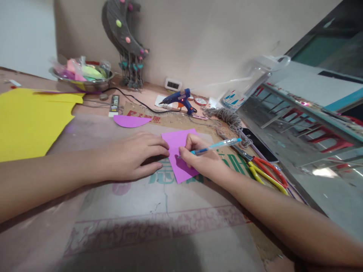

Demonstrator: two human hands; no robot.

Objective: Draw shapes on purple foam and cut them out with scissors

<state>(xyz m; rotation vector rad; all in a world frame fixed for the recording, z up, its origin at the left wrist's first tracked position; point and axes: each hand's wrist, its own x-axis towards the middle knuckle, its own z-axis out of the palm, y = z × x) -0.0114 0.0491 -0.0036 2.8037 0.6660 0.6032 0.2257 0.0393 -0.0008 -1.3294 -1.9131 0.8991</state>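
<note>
A blue pen [216, 146] is pinched in my right hand [200, 155], its tip down at a purple piece of paper [181, 172]. My left hand [146, 155] lies flat with fingers stretched out, fingertips touching the left edge of that paper. Beyond my left hand rests a purple half-round paper piece [132, 121]. Under everything is a printed cardboard sheet [136, 211] with a see-through cover. To the right of my right wrist lie scissors [269, 172] with red and yellow handles.
Yellow sheets [31, 124] cover the left side. At the back stand a metal bowl [82, 83] of colourful packets, a blue glue gun [180, 99], a small clock [172, 84] and a clear plastic jug [246, 85]. Grey yarn [227, 118] and a phone [261, 145] lie along the right table edge.
</note>
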